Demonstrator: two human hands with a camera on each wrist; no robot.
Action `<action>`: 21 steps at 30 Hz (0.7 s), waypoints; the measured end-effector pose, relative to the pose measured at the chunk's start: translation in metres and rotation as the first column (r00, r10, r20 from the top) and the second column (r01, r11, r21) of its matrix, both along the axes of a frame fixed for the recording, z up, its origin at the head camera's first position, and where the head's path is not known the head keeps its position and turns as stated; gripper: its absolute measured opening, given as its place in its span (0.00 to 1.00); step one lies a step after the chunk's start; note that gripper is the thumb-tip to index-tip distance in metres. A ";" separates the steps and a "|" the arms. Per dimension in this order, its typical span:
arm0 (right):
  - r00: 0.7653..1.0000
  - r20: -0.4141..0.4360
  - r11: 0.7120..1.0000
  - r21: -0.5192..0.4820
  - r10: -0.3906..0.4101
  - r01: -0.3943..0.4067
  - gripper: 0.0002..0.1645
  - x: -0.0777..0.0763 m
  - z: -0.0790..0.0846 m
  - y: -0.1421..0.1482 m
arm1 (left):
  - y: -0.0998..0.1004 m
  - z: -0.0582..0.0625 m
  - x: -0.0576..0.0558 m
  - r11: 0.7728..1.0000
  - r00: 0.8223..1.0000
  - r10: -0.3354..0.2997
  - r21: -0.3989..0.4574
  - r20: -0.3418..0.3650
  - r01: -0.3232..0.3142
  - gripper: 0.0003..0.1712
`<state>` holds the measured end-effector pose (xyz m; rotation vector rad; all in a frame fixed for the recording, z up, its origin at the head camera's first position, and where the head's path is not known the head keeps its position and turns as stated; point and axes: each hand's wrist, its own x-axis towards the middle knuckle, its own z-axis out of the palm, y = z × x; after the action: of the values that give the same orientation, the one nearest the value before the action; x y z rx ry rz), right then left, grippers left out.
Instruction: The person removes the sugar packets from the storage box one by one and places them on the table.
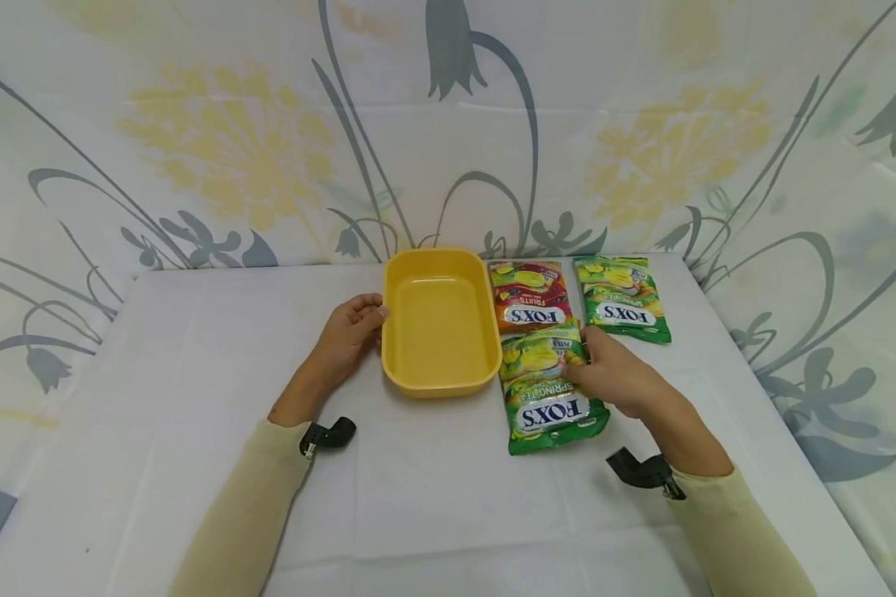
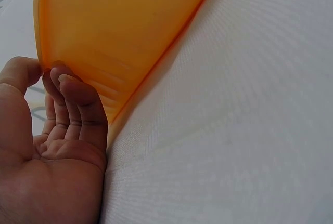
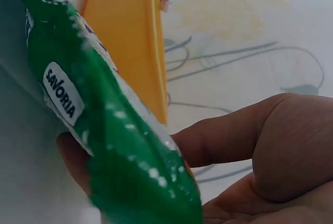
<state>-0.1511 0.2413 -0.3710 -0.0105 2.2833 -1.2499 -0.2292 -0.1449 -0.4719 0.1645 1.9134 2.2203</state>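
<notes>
A yellow plastic tray (image 1: 442, 323) stands at the back middle of the table, with nothing inside it. My left hand (image 1: 349, 336) pinches its left rim between thumb and curled fingers, as the left wrist view of the tray (image 2: 119, 21) shows. To the right of the tray, my right hand (image 1: 622, 373) grips a green Fox's candy bag (image 1: 540, 414) by its right edge. In the right wrist view the thumb lies on one face of this bag (image 3: 104, 115) and fingers go behind it. A red Fox's fruits bag (image 1: 530, 290) lies just behind it, partly overlapped.
Another green Fox's bag (image 1: 622, 303) lies at the back right, beside the red one. A white cloth covers the table (image 1: 433, 497). Behind and at the sides hangs a flower-patterned curtain (image 1: 268, 141). Black wrist cameras (image 1: 328, 434) sit at both cuffs.
</notes>
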 end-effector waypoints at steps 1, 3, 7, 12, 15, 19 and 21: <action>1.000 0.005 1.000 0.015 -0.001 0.001 0.35 -0.001 -0.001 0.001 | 0.000 0.000 0.000 1.000 1.000 0.002 0.001 0.003 -0.002 0.13; 1.000 0.011 0.998 0.055 0.001 -0.002 0.34 -0.004 -0.004 0.003 | 0.000 0.000 0.000 1.000 1.000 0.002 0.001 0.007 -0.002 0.12; 1.000 0.000 0.988 0.152 0.031 -0.031 0.35 -0.009 -0.008 0.008 | 0.000 0.000 0.001 1.000 1.000 0.005 -0.001 0.014 -0.005 0.12; 0.998 0.010 0.982 0.182 0.057 -0.058 0.30 -0.013 -0.012 0.014 | -0.001 0.000 0.001 1.000 1.000 0.002 -0.006 0.008 -0.002 0.13; 0.998 0.011 0.980 0.189 0.066 -0.067 0.27 -0.015 -0.015 0.017 | 0.000 0.001 0.001 1.000 1.000 0.002 -0.004 0.010 -0.002 0.13; 0.997 0.016 0.973 0.214 0.082 -0.084 0.24 -0.017 -0.018 0.020 | 0.000 0.002 0.002 1.000 1.000 -0.002 -0.003 0.009 0.002 0.14; 0.996 0.028 0.971 0.222 0.087 -0.091 0.23 -0.018 -0.019 0.022 | 0.000 0.002 0.001 1.000 1.000 -0.004 -0.003 0.006 0.004 0.14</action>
<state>-0.1688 0.2631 -0.3898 -0.0211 2.3675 -0.9400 -0.2279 -0.1446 -0.4699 0.1612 1.9117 2.2128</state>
